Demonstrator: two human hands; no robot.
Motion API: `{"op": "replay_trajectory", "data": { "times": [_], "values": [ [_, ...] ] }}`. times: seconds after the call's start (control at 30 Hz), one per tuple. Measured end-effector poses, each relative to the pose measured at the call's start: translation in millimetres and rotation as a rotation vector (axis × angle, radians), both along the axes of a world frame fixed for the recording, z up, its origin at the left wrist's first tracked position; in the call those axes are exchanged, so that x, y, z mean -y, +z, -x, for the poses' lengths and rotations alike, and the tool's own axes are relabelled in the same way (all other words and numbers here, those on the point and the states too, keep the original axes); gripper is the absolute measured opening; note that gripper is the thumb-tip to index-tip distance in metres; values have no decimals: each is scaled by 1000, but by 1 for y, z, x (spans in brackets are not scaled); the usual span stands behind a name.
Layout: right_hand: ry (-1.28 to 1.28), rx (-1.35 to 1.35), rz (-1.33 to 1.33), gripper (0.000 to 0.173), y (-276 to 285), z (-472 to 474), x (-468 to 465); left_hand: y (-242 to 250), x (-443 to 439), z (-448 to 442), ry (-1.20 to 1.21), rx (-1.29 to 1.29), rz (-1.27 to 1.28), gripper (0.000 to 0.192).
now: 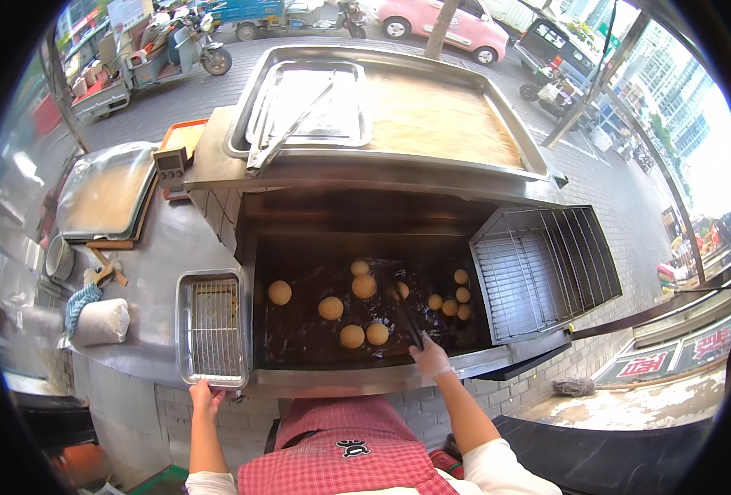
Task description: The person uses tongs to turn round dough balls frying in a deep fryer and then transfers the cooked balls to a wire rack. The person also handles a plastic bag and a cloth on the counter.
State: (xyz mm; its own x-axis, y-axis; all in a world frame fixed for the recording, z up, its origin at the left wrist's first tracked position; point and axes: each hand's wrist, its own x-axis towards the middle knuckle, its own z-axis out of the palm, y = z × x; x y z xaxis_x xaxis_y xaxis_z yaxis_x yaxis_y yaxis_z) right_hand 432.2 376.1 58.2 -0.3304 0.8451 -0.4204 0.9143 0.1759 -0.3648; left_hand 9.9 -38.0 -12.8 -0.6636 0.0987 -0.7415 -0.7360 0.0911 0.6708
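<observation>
My left hand (204, 396) grips the front rim of a small steel tray (183, 328) with a wire rack (216, 334) set in it. In a clear plastic glove, my right hand (430, 359) holds a dark, long-handled utensil (410, 322), slanting into a fryer of dark oil (303, 257). The utensil's blurred far end reaches a ball at mid-fryer. Large golden balls that look sesame-coated, such as this fried ball (352, 336), float at the left and middle. Several smaller balls (449, 307) cluster towards the right wall.
Right of the oil stands a wire draining rack (539, 266). A large steel tray (514, 124) tops the shelf behind, with metal tongs (291, 130) across a smaller tray. Leftward are a digital timer (171, 166), a plastic-covered tray (102, 192) and a tied bag (100, 322).
</observation>
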Motion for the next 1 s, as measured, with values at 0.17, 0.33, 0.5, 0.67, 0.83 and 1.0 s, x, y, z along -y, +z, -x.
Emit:
{"op": "replay_trajectory", "data": {
  "times": [0.17,0.33,0.5,0.67,0.83,1.0],
  "values": [
    [-136,-361,260,55,40,-27,18,8,-3,-5,18,17,-13,23],
    [-506,-575,656,26,75,-59,7,19,-8,-10,11,24,-53,23],
    [-152,-266,416,39,83,-59,18,20,-8,-9,8,28,-39,23],
    [429,299,46,61,106,-33,8,18,-6,-11,16,9,-32,22],
    [697,550,-4,66,133,-5,-4,20,-4,-11,-6,21,-31,22],
    [714,675,60,59,130,14,-15,22,-6,-12,-6,8,-21,22]
  ]
}}
